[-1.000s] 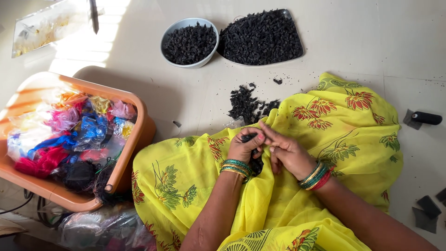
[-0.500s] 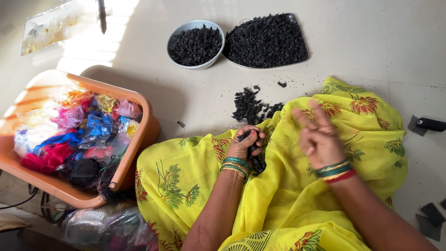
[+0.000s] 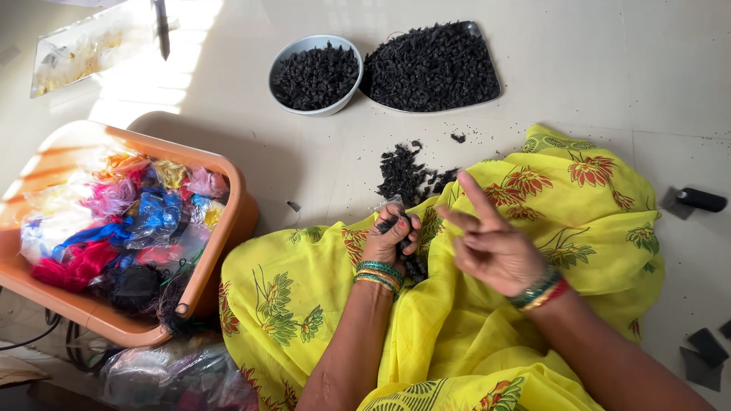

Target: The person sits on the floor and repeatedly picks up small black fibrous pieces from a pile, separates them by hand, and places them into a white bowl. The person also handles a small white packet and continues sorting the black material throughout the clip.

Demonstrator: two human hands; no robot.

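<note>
I see a small clump of black pieces (image 3: 397, 225) clenched in the left hand (image 3: 390, 237), over the yellow cloth (image 3: 304, 297) on the lap; the right hand (image 3: 491, 247) hovers just beside it, fingers spread, holding nothing; a loose black pile (image 3: 403, 171) lies near on the floor; beyond, a grey bowl (image 3: 316, 74) and dark tray (image 3: 432, 67); left, an orange tub (image 3: 228, 228) of coloured plastic bags.

A clump of black fibre pieces (image 3: 397, 224) is gripped in the closed left hand (image 3: 390, 237) over yellow flowered cloth (image 3: 304, 297). The right hand (image 3: 491, 247) is raised beside it, fingers (image 3: 476, 196) spread and empty. A small black pile (image 3: 407, 171) lies on the floor (image 3: 609, 68), beyond it a bowl (image 3: 316, 74) and tray (image 3: 434, 67) filled alike. An orange tub (image 3: 228, 221) of coloured threads is seen left.
</note>
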